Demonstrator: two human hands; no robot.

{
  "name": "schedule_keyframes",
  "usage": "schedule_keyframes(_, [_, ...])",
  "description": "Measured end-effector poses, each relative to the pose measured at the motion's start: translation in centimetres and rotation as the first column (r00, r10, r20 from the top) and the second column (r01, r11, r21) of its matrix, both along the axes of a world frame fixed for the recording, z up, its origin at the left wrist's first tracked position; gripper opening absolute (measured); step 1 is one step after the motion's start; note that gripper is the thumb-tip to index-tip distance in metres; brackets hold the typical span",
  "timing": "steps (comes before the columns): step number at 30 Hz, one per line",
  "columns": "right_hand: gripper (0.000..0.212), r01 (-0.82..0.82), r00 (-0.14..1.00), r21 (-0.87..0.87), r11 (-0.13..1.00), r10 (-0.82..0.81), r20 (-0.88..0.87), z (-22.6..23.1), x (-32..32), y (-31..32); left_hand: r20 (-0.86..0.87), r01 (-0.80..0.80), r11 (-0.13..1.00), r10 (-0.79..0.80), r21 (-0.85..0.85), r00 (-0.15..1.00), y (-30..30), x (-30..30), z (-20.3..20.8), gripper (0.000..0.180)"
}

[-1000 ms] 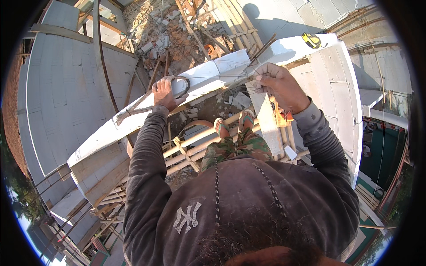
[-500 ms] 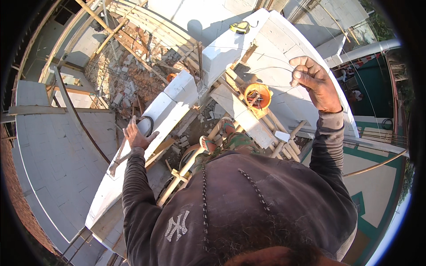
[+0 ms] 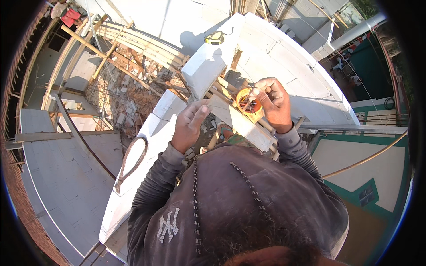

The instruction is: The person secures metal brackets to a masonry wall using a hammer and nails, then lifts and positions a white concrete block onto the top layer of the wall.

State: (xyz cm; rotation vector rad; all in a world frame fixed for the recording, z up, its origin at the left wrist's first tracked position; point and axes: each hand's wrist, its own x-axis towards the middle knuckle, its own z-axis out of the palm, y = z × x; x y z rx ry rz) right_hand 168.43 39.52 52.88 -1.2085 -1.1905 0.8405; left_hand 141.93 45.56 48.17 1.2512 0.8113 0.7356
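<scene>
Both my hands are raised in front of my chest, above the gap between white block walls. My right hand (image 3: 274, 106) is closed in a pinch on a thin wire (image 3: 224, 107), thumb against the fingers. My left hand (image 3: 190, 126) has its thumb and fingers pressed together around the wire's other part, which is faint against the bright background. On the white block wall (image 3: 116, 208) at left lies a looped bundle of dark wire (image 3: 123, 170), untouched. Below and behind my right hand, an orange bucket (image 3: 254, 116) holds tools I cannot make out.
A yellow tape measure (image 3: 214, 38) rests on the far block wall. Bamboo poles (image 3: 133, 39) and broken rubble (image 3: 128, 93) lie beyond at left. A wooden plank (image 3: 248, 131) spans below my hands, near my sandalled foot (image 3: 225, 129). Another person (image 3: 66, 15) is at the far upper left.
My left hand has left the wire bundle on the wall and risen toward the middle. My right hand has come down and left, still pinching the wire. The view has shifted slightly.
</scene>
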Motion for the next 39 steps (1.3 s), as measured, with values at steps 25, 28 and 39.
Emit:
schedule_keyframes(25, [0.009,-0.173,0.972,-0.154,0.973,0.194,0.135,-17.7,4.3,0.5,0.483,-0.158,0.978,0.204,-0.133,0.852,10.7,13.3,7.8,0.038])
schedule_keyframes(28, [0.009,-0.144,0.903,-0.23,0.962,0.223,0.366,-17.8,4.6,0.7,0.518,-0.134,0.984,0.175,-0.117,0.838,9.6,13.4,8.1,0.038])
schedule_keyframes(39, [0.045,-0.001,0.996,0.143,0.99,0.014,-0.093,7.1,5.5,8.3,0.305,0.15,0.988,-0.135,-0.028,0.943,4.0,14.9,6.2,0.032])
